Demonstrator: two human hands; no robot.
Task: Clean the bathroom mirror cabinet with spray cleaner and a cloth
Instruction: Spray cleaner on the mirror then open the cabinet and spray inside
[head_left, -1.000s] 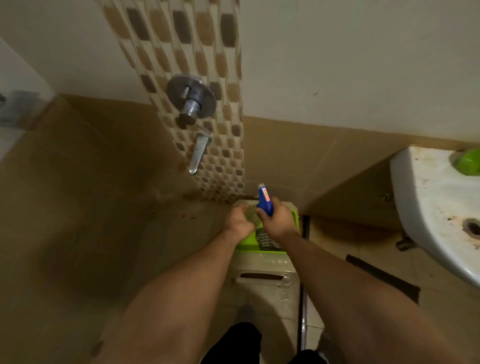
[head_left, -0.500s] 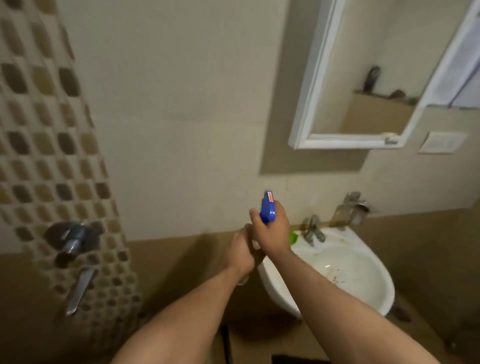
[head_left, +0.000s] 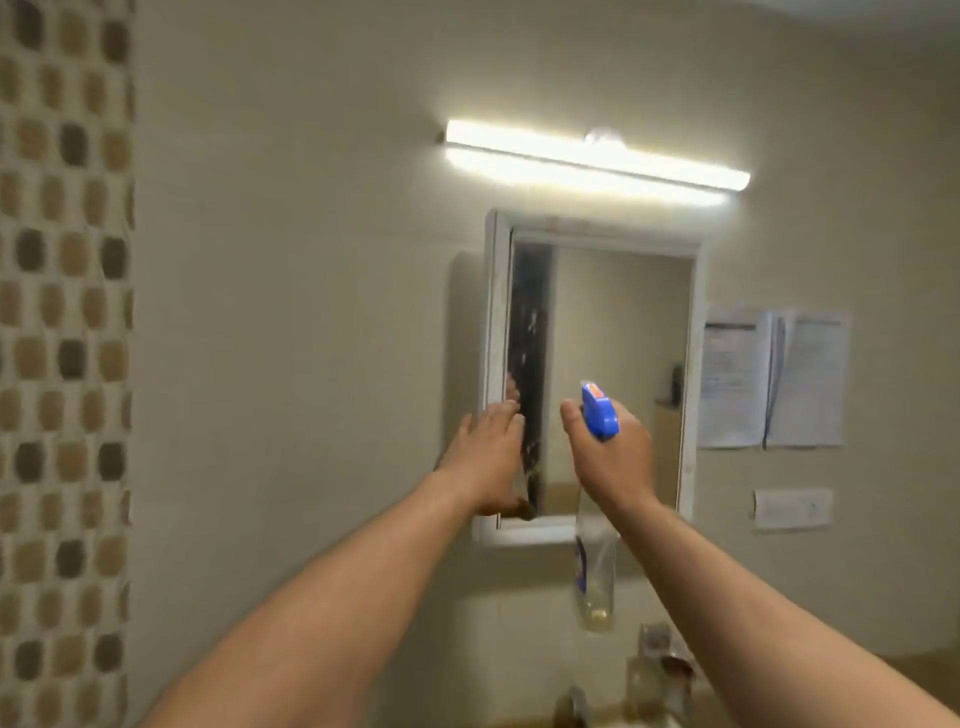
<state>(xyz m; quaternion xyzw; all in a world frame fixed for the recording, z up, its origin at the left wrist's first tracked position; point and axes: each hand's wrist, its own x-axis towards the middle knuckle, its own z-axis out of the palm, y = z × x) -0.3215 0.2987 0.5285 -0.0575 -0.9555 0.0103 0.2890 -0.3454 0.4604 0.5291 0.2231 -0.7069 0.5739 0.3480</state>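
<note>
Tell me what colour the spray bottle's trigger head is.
Blue, with a small orange mark near the nozzle, on the spray bottle in the right hand; head view.

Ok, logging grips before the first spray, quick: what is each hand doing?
Left hand: open, at the white mirror cabinet door's left edge.
Right hand: closed on the blue-topped clear spray bottle.

Place: home bathroom
Landmark: white-framed mirror cabinet (head_left: 592, 374) on a beige tiled wall
Above it: lit tube light (head_left: 597, 161)
Below it: tap fittings (head_left: 660, 670), blurred
Far left of it: brown mosaic tile strip (head_left: 62, 364)
Right of it: wall switch plate (head_left: 792, 509)
</note>
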